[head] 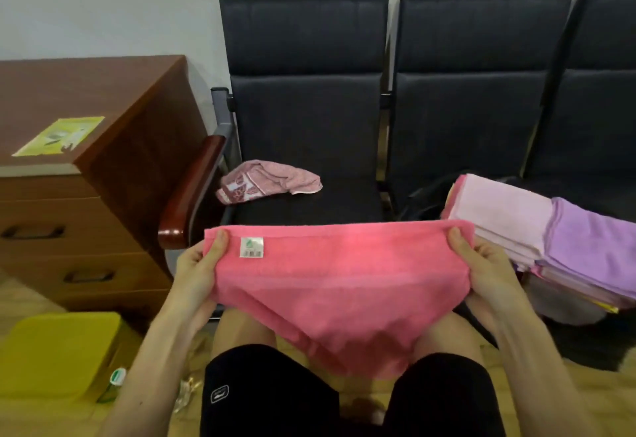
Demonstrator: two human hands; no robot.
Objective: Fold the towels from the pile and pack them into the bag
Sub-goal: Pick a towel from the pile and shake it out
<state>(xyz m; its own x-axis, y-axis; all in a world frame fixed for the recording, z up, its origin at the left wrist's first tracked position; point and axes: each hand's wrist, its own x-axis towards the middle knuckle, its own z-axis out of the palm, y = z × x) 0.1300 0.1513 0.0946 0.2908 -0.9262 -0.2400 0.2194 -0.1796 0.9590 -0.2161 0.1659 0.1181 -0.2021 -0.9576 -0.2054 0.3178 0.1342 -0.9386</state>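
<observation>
Head view shows the pink towel (339, 285) stretched out in front of you at lap height, its top edge pulled nearly level and the rest sagging in a loose point down between your knees. Your left hand (201, 266) pinches the top left corner, thumb on the near face and fingers curled behind. Your right hand (485, 264) grips the top right corner the same way. A small white label (252, 247) sits just beside your left thumb.

Judging by this, you are early in folding this one: it is doubled at most, with no tidy final shape yet.

On the dark seat (309, 209) ahead lies one crumpled patterned towel (270, 180), which looks unfolded, so it probably needs doing too. To your right, a neat stack of pale pink and purple towels (537, 233) suggests much of the folding is done. A dark shape (425, 201) just behind the stack may be the bag. I cannot tell whether the stack sits inside it or only beside it, so packing may be unfinished.

Further out on your left are a wooden drawer cabinet (103, 161), a yellow container (58, 350) on the floor and a green-capped bottle (115, 383) beside it.
</observation>
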